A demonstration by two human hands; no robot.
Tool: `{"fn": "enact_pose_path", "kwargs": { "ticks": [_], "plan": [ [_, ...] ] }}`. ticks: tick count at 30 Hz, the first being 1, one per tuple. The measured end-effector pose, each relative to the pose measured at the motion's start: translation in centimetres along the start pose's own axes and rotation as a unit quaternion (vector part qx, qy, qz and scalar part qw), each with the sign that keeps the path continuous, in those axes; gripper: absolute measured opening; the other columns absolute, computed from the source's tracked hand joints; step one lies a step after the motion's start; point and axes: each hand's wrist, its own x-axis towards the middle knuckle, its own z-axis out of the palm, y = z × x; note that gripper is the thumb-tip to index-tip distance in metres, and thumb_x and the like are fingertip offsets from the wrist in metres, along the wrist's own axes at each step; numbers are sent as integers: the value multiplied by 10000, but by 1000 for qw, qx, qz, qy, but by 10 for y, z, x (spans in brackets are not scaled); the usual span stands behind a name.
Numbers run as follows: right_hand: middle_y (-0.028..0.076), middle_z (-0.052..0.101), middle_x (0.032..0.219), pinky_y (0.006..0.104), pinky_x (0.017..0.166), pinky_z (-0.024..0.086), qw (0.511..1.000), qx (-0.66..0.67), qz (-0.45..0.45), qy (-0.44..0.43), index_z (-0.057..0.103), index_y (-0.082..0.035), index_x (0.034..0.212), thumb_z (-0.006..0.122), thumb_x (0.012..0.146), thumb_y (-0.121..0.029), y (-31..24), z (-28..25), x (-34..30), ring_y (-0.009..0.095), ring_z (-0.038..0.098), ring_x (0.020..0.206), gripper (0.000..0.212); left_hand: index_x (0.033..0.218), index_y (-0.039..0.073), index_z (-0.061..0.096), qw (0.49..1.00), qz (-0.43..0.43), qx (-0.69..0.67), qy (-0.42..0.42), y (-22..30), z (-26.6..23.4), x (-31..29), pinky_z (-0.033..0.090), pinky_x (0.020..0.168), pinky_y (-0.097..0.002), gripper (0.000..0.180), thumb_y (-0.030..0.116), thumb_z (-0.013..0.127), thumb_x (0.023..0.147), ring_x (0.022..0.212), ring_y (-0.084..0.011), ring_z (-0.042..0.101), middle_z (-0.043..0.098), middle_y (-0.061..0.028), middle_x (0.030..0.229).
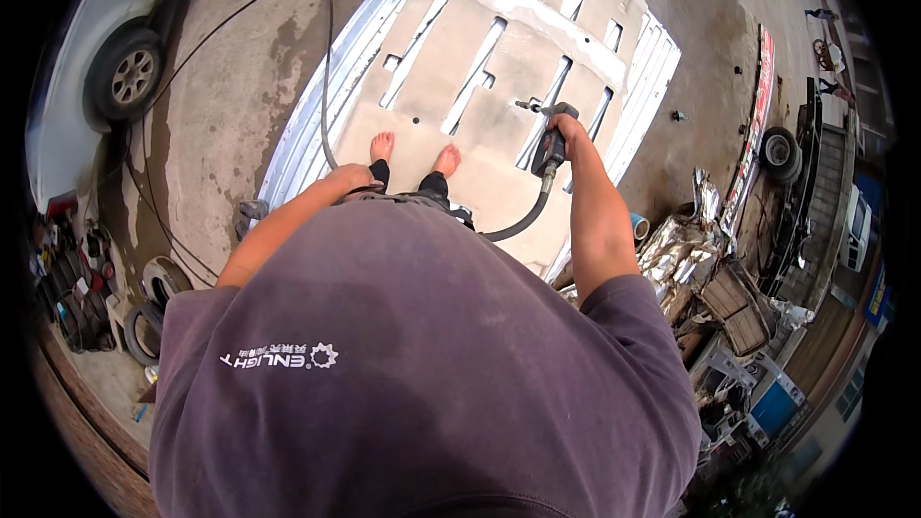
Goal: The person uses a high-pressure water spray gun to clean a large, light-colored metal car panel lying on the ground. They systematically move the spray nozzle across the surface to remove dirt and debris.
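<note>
My right hand (569,129) is closed round the grip of a black spray gun (551,147) with a short nozzle pointing left, above a large panel. A thick black hose (528,218) runs from the gun's metal fitting down behind my shirt. My left hand (351,176) is closed by my left hip, where a dark hose (327,67) from the far side meets it; its fingers are partly hidden. Beneath both hands lies the beige panel (508,58) with long slots and white ribbed edges. My bare feet (446,161) stand on its near part.
To the left a white vehicle (72,96) is parked, its wheel (127,75) beside dark lines on stained concrete. Tyres (165,278) lie at lower left. Crumpled metal scrap (676,245), a loose wheel (779,150) and a long red-and-white strip (761,86) lie to the right.
</note>
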Motion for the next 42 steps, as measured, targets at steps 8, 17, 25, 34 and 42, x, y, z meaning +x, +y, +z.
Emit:
{"fn": "enact_pose_path", "kwargs": {
  "ticks": [8, 17, 25, 34, 42],
  "plan": [
    [130, 542, 666, 361, 481, 517, 999, 26, -18, -15, 516, 3, 846, 562, 774, -80, 0, -1, 3, 247, 558, 498, 119, 935, 82, 683, 999, 42, -17, 14, 19, -13, -29, 473, 739, -460, 350, 383, 505, 948, 871, -384, 644, 671, -180, 887],
    [123, 539, 654, 349, 449, 500, 999, 27, -17, -3, 521, 1, 837, 568, 772, -99, -7, -6, 5, 237, 551, 487, 128, 921, 67, 676, 998, 23, -59, 22, 28, -30, -37, 464, 765, -456, 332, 366, 533, 942, 909, -385, 633, 667, -188, 899],
    [120, 513, 652, 346, 453, 502, 999, 37, 5, -1, 505, 5, 831, 555, 769, -82, -6, -19, 20, 234, 529, 479, 118, 914, 70, 667, 996, 59, -51, 44, 28, -30, -34, 458, 740, -478, 332, 353, 499, 960, 873, -408, 623, 658, -192, 856],
    [115, 503, 667, 345, 447, 494, 995, 87, -15, -40, 497, 0, 839, 559, 766, -82, -19, -26, 19, 228, 517, 477, 126, 911, 84, 671, 996, 52, -62, 25, 35, -38, -33, 463, 750, -480, 328, 354, 491, 960, 916, -394, 621, 665, -181, 890],
    [122, 505, 672, 352, 444, 499, 997, 78, 5, -24, 494, 0, 823, 565, 759, -80, -10, -29, 27, 231, 524, 476, 125, 933, 80, 691, 997, 5, -69, 31, 26, -35, -23, 473, 766, -460, 341, 384, 537, 927, 933, -379, 631, 674, -177, 929]
  ]
}}
